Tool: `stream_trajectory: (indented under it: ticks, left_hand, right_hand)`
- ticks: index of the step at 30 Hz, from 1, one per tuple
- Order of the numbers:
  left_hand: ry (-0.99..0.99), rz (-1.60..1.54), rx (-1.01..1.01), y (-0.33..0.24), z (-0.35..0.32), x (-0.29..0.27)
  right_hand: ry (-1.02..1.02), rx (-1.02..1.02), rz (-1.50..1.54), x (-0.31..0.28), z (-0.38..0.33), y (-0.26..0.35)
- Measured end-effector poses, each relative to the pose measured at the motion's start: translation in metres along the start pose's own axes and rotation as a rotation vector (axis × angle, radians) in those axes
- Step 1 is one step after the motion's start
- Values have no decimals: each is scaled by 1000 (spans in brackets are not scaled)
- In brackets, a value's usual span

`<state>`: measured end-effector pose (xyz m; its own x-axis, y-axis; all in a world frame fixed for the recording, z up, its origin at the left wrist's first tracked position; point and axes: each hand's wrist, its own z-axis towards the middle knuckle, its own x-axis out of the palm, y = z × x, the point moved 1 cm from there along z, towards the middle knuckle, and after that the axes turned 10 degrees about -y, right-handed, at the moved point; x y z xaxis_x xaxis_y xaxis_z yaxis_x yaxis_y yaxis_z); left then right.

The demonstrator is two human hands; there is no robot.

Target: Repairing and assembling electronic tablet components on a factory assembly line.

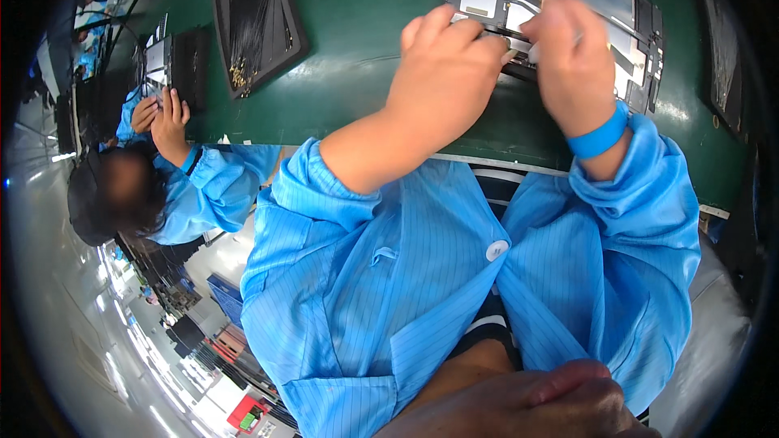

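An opened flat electronic device [649,28], with a black frame and silver-grey panels inside, lies on the green table. My left hand [446,73] is closed at its near edge, fingers curled and knuckles up. Its fingertips are at a narrow dark part along that edge, and what they pinch is hidden. My right hand [572,65] is over the middle of the device, fingers bent and drawn together, slightly smeared by motion. Something small and pale shows by its fingertips, too blurred to name. A blue band [600,134] circles my right wrist.
A black tray [299,28] of thin black cables with gold-coloured ends is on the green table [357,0] to the left. Another dark tray [722,65] stands at the far right. A co-worker in blue [207,195] handles a similar device [156,61] at left.
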<state>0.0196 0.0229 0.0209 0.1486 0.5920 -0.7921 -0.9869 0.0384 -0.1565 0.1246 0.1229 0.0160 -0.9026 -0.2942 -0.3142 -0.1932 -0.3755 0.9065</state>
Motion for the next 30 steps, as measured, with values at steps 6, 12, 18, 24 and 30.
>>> stream_trajectory:
  ticks: [6, 12, 18, 24, 30]
  left_hand:
    - [163, -1257, -1773, 2, -27, -23]
    - [-288, -1262, -1682, 17, -29, -1]
    - [186, -1188, -1513, -4, -37, -34]
    - [576, -1250, -1601, -15, -41, -24]
    - [548, -1275, -1634, -13, -44, -20]
  right_hand:
    - [-90, 387, 404, -7, 10, -7]
    - [-34, 386, 516, -7, 10, -4]
    - [-72, 426, 539, -8, 9, -1]
    - [5, 335, 329, -16, 18, 17]
    - [498, 72, -186, -13, 34, 21]
